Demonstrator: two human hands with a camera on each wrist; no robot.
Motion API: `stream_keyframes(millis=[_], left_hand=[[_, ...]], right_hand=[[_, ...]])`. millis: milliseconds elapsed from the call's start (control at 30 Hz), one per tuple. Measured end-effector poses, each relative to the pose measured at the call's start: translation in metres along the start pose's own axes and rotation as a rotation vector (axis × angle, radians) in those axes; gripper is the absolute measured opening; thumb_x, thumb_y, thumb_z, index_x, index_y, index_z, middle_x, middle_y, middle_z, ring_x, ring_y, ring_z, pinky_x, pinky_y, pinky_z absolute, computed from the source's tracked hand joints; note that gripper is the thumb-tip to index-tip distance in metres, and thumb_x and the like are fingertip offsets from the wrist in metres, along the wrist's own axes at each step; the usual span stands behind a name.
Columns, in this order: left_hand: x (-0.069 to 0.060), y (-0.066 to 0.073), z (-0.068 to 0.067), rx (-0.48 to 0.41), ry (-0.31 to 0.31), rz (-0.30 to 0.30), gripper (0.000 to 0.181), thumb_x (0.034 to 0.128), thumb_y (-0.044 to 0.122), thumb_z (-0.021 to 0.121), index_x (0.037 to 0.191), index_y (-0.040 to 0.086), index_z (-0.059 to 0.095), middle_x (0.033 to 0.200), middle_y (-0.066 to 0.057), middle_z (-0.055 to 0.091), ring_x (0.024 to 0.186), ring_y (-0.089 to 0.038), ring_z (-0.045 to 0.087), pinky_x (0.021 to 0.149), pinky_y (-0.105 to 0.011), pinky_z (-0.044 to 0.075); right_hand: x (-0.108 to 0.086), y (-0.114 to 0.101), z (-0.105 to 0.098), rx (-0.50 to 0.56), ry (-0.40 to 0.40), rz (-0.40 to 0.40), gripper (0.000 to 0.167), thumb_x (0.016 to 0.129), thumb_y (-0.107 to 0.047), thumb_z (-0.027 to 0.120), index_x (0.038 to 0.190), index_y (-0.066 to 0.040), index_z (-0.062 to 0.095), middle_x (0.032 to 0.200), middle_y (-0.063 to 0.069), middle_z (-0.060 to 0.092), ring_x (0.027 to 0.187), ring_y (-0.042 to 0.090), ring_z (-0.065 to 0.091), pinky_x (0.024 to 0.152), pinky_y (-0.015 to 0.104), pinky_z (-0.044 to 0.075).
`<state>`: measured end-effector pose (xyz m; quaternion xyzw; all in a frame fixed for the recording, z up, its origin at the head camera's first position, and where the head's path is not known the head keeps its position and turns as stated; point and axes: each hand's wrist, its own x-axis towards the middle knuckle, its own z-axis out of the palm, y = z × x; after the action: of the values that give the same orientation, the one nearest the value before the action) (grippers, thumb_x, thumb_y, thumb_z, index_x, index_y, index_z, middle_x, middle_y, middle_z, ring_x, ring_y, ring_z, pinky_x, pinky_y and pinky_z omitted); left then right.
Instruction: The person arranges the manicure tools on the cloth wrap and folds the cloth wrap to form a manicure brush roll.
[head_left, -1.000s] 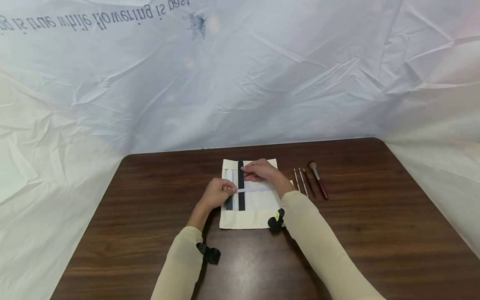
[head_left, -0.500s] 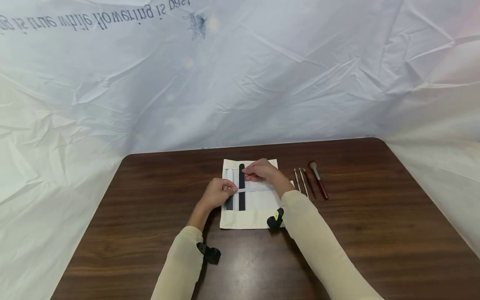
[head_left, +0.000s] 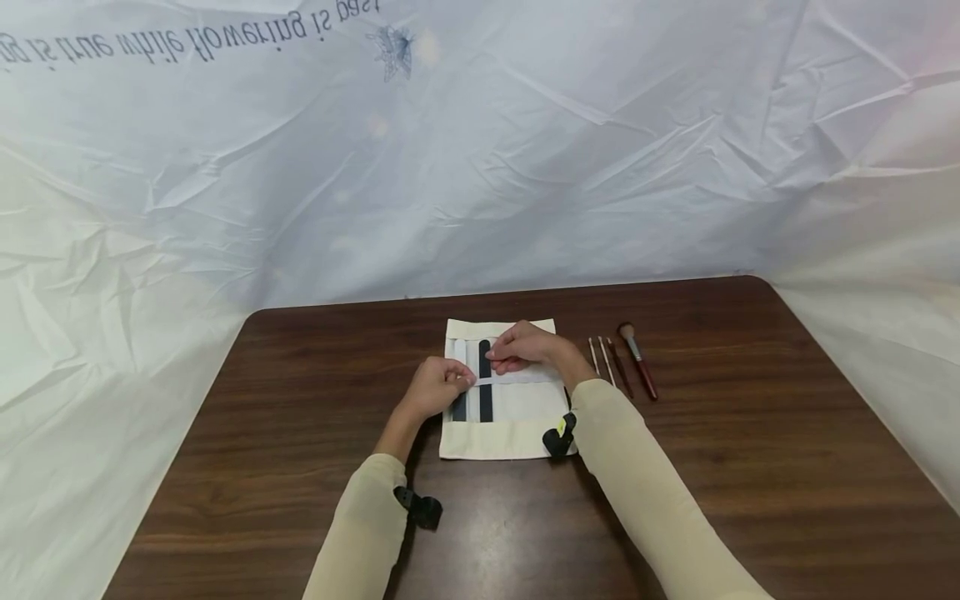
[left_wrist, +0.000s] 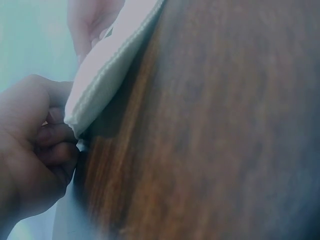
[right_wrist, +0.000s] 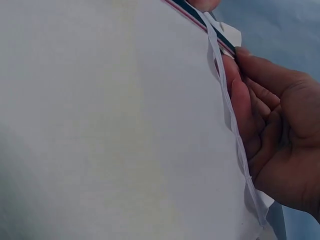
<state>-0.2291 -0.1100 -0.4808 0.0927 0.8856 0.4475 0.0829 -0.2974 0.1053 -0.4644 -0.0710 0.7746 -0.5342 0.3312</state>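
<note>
A cream fabric tool roll [head_left: 491, 440] lies unfolded on the table, with a white elastic band [head_left: 521, 378] across its middle. My left hand [head_left: 433, 387] pinches that band near the roll's left side. My right hand [head_left: 525, 346] pinches the upper part of a black nail file [head_left: 485, 403] between thumb and forefinger. The file runs under the band, and its pink core [right_wrist: 192, 13] shows edge-on in the right wrist view. Left of it, a flat strip, white above and dark below [head_left: 459, 408], sits under the band, partly covered by my left hand.
Right of the roll lie two thin silvery sticks [head_left: 604, 358], a dark brown stick [head_left: 620, 367] and a makeup brush [head_left: 638, 360] with a red handle. A white sheet [head_left: 480, 167] hangs behind the wooden table [head_left: 300, 400].
My right hand has drawn the black nail file downward, toward me, so its top end sits lower on the roll. The left hand has stayed in place on the band.
</note>
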Motion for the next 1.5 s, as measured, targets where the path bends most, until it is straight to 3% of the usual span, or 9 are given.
stream_keyframes(millis=[367, 633, 767, 867, 1000, 1200, 1400, 1500], left_hand=[[-0.004, 0.004, 0.003, -0.012, -0.002, -0.038, 0.012, 0.0948, 0.013, 0.071, 0.092, 0.004, 0.078, 0.052, 0.005, 0.042, 0.051, -0.010, 0.040, 0.052, -0.023, 0.032], [-0.002, 0.003, 0.004, 0.065, 0.005, 0.034, 0.012, 0.0941, 0.015, 0.072, 0.092, 0.006, 0.080, 0.052, 0.005, 0.042, 0.050, -0.010, 0.039, 0.053, -0.023, 0.034], [-0.002, 0.012, 0.005, 0.123, 0.050, 0.074, 0.012, 0.0939, 0.016, 0.071, 0.092, 0.009, 0.080, 0.051, 0.004, 0.043, 0.049, -0.011, 0.039, 0.051, -0.025, 0.035], [-0.002, 0.022, 0.009, 0.133, 0.043, 0.130, 0.014, 0.0952, 0.017, 0.069, 0.095, 0.008, 0.080, 0.051, 0.004, 0.044, 0.046, -0.011, 0.039, 0.051, -0.026, 0.037], [0.001, 0.033, 0.014, 0.152, -0.050, 0.199, 0.016, 0.0970, 0.015, 0.067, 0.099, 0.005, 0.080, 0.052, 0.004, 0.046, 0.047, -0.010, 0.039, 0.053, -0.024, 0.040], [0.004, 0.039, 0.017, 0.240, -0.137, 0.158, 0.017, 0.0980, 0.015, 0.066, 0.105, 0.006, 0.079, 0.055, 0.002, 0.051, 0.051, -0.010, 0.042, 0.054, -0.022, 0.040], [0.008, 0.036, 0.018, 0.282, -0.141, 0.150, 0.018, 0.0989, 0.015, 0.064, 0.104, 0.007, 0.080, 0.057, 0.003, 0.054, 0.054, -0.008, 0.044, 0.058, -0.021, 0.041], [0.008, 0.035, 0.018, 0.279, -0.136, 0.145, 0.017, 0.0984, 0.014, 0.064, 0.101, 0.007, 0.080, 0.057, 0.004, 0.052, 0.054, -0.008, 0.044, 0.058, -0.022, 0.041]], right_hand=[[-0.015, 0.000, -0.003, 0.041, 0.016, 0.039, 0.031, 0.104, -0.012, 0.057, 0.126, 0.007, 0.065, 0.079, -0.003, 0.074, 0.067, 0.003, 0.070, 0.061, 0.015, 0.055], [-0.037, 0.013, -0.015, 0.050, 0.193, -0.140, 0.035, 0.106, -0.014, 0.054, 0.134, 0.005, 0.060, 0.103, 0.013, 0.074, 0.077, 0.006, 0.071, 0.072, 0.023, 0.060], [-0.056, 0.024, -0.031, 0.016, 0.235, -0.233, 0.038, 0.107, -0.014, 0.052, 0.137, 0.007, 0.057, 0.117, 0.024, 0.070, 0.084, 0.006, 0.072, 0.082, 0.027, 0.061], [-0.070, 0.032, -0.045, 0.004, 0.287, -0.291, 0.038, 0.107, -0.014, 0.052, 0.137, 0.009, 0.056, 0.117, 0.025, 0.070, 0.087, 0.006, 0.072, 0.084, 0.029, 0.061], [-0.089, 0.041, -0.062, 0.025, 0.383, -0.327, 0.040, 0.106, -0.015, 0.054, 0.135, 0.012, 0.055, 0.107, 0.013, 0.075, 0.085, 0.004, 0.072, 0.082, 0.028, 0.061], [-0.115, 0.054, -0.090, 0.046, 0.513, -0.313, 0.041, 0.105, -0.019, 0.056, 0.136, 0.009, 0.055, 0.091, -0.018, 0.073, 0.081, -0.002, 0.070, 0.079, 0.024, 0.059], [-0.135, 0.074, -0.115, 0.078, 0.602, -0.245, 0.041, 0.106, -0.021, 0.054, 0.137, 0.006, 0.053, 0.089, -0.022, 0.071, 0.081, -0.003, 0.069, 0.077, 0.018, 0.058], [-0.139, 0.083, -0.120, 0.030, 0.614, -0.178, 0.043, 0.107, -0.021, 0.052, 0.138, 0.009, 0.052, 0.090, -0.018, 0.070, 0.079, -0.004, 0.068, 0.076, 0.017, 0.057]])
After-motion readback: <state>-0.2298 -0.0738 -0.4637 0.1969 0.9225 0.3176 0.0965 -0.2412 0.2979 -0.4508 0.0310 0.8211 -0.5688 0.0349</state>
